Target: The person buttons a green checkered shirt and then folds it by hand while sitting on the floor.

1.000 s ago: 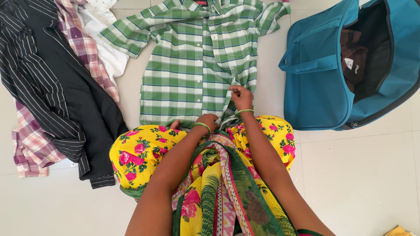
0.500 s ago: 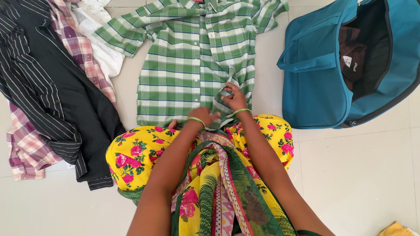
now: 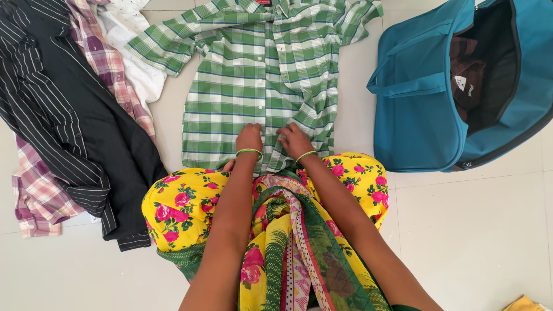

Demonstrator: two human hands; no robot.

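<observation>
Teal bag (image 3: 420, 115) lies open on the floor (image 3: 478, 230) at right, small white tag (image 3: 459, 82) inside. Green plaid shirt (image 3: 259, 75) is spread flat ahead; left hand (image 3: 249, 138) and right hand (image 3: 294, 140) press palms-down on its hem, gripping nothing. Striped black shirt (image 3: 63, 103) is piled at left.

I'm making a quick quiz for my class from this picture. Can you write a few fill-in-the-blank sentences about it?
1. Both hands, left hand and right hand, rest on the ____ checked shirt.
2. The open bag is ____ in colour.
3. Each wrist wears a green ____.
4. The black shirt has thin white ____.

Missing words: green; blue; bangle; stripes
</observation>
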